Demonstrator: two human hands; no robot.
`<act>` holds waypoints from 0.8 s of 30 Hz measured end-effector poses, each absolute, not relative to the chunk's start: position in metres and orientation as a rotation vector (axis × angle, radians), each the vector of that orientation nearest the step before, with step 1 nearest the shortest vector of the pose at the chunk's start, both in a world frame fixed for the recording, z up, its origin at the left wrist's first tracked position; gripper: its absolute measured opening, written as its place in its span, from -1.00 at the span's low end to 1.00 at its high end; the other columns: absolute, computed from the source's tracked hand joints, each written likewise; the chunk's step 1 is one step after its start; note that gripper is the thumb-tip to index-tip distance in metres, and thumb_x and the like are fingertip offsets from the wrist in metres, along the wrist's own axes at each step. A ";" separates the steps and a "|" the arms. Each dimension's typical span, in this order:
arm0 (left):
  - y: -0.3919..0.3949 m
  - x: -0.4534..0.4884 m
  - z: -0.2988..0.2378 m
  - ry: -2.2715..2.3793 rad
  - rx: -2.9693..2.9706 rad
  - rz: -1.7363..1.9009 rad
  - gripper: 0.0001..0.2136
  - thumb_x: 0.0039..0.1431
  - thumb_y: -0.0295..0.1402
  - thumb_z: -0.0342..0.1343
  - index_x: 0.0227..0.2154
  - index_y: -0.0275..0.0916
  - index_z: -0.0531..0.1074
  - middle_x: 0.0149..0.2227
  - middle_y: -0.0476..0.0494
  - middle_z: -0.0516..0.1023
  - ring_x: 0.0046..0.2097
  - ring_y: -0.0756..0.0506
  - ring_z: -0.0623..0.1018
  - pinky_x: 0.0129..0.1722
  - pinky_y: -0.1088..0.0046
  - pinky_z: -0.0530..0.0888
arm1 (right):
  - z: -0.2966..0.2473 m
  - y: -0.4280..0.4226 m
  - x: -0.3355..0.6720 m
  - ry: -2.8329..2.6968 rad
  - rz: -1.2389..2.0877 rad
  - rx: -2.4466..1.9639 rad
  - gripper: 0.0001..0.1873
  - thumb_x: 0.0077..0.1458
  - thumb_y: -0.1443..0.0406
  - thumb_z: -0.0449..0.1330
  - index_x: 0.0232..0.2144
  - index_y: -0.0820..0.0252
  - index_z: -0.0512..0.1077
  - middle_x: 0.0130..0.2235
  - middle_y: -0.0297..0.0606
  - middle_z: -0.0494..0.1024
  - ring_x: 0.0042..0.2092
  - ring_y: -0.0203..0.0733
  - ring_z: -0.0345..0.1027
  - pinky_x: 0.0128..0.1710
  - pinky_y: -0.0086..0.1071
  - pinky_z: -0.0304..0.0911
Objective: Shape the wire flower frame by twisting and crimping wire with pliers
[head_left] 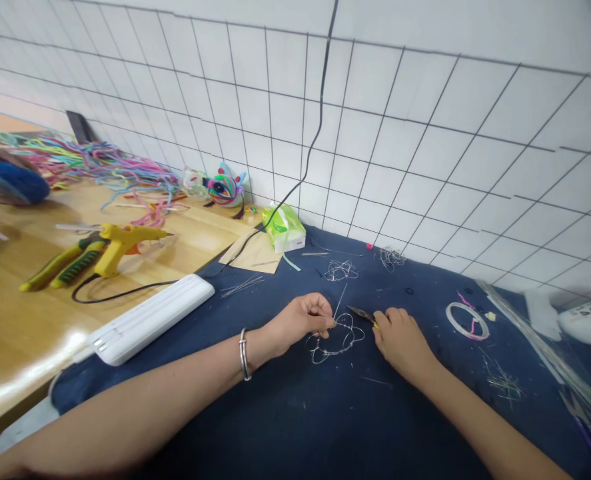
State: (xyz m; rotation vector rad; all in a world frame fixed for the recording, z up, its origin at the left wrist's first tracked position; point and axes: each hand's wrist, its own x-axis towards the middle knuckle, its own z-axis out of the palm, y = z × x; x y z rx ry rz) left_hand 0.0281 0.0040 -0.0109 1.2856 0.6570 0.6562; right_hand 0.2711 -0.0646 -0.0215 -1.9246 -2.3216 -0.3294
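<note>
My left hand (309,317), with a silver bangle at its wrist, pinches a thin silver wire flower (344,349) with looped petals around a ring. A straight wire end (341,300) sticks up from the pinched spot. Closed around yellow handles, my right hand (400,337) holds small pliers (361,312). Their dark metal jaws point left, close to the flower's upper edge; I cannot tell whether they touch any wire. Most of the handles are hidden in my palm. Farther back lies a second looped wire shape (342,270) on the dark blue cloth (285,413).
Left stand a white power strip (155,319), a yellow glue gun (125,245) and green-yellow pliers (70,263). A green tissue pack (284,228) sits by the gridded wall. Rightward are a white ring (468,321), wire scraps (505,381), purple scissors (585,423) and a white mug (588,323).
</note>
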 end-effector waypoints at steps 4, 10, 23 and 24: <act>0.004 0.028 -0.010 0.646 1.299 0.659 -0.82 -0.06 -0.39 0.19 -0.40 -0.32 0.32 -0.52 -0.01 0.44 -0.49 0.05 0.46 -0.51 0.58 0.29 | -0.003 -0.062 0.273 -2.316 -0.256 -1.837 -0.81 0.13 0.33 -0.05 -0.29 0.25 0.34 -0.34 -0.18 0.36 -0.30 -0.21 0.24 -0.30 -0.36 0.20; 0.003 0.028 -0.010 0.635 1.298 0.656 -0.84 -0.07 -0.43 0.18 -0.41 -0.32 0.32 -0.52 0.00 0.43 -0.51 0.06 0.45 -0.53 0.59 0.27 | 0.026 -0.077 0.255 -2.525 -0.329 -1.387 -0.76 0.10 0.23 0.08 -0.19 0.22 0.31 -0.24 -0.16 0.37 -0.23 -0.18 0.21 -0.22 -0.30 0.18; 0.004 0.027 -0.009 0.675 1.247 0.585 -0.85 -0.09 -0.44 0.18 -0.43 -0.32 0.32 -0.58 0.01 0.43 -0.53 0.05 0.46 -0.55 0.60 0.28 | 0.020 -0.086 0.255 -2.621 -1.071 -1.030 -0.71 0.07 0.44 0.07 -0.11 0.21 0.35 -0.20 -0.18 0.43 -0.17 -0.12 0.23 -0.18 -0.20 0.10; 0.005 0.027 -0.010 0.670 1.244 0.585 -0.85 -0.09 -0.45 0.18 -0.43 -0.32 0.32 -0.58 0.01 0.43 -0.53 0.05 0.46 -0.56 0.61 0.27 | 0.021 -0.086 0.255 -2.620 -1.082 -1.021 -0.71 0.08 0.43 0.06 -0.11 0.20 0.35 -0.21 -0.18 0.44 -0.17 -0.13 0.24 -0.18 -0.21 0.09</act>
